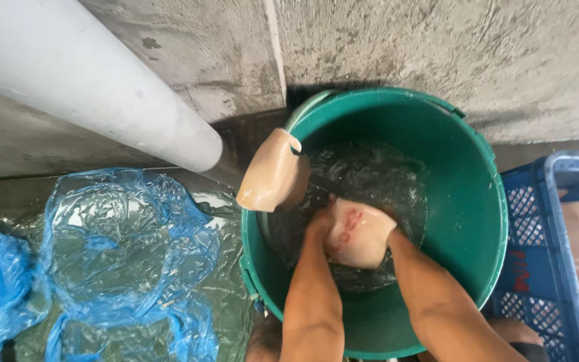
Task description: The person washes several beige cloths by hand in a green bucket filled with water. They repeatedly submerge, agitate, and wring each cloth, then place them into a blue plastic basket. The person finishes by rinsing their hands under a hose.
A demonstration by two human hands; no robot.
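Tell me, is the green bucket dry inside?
No, the green bucket holds water, and both hands, left hand and right hand, hold a pale piece of meat over it.

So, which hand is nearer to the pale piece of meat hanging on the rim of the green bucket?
The left hand is nearer: the piece on the rim hangs just up-left of it. The right hand lies farther right, behind the held piece.

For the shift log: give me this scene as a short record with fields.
Setting: wet concrete floor beside a wall
Bucket: green bucket holding water
Left hand: left hand gripping the pale meat piece over the water
Right hand: right hand on the same piece
Rim: second pale piece draped over the bucket edge
Left side: blue plastic sheet, grey pipe
Right side: blue crate
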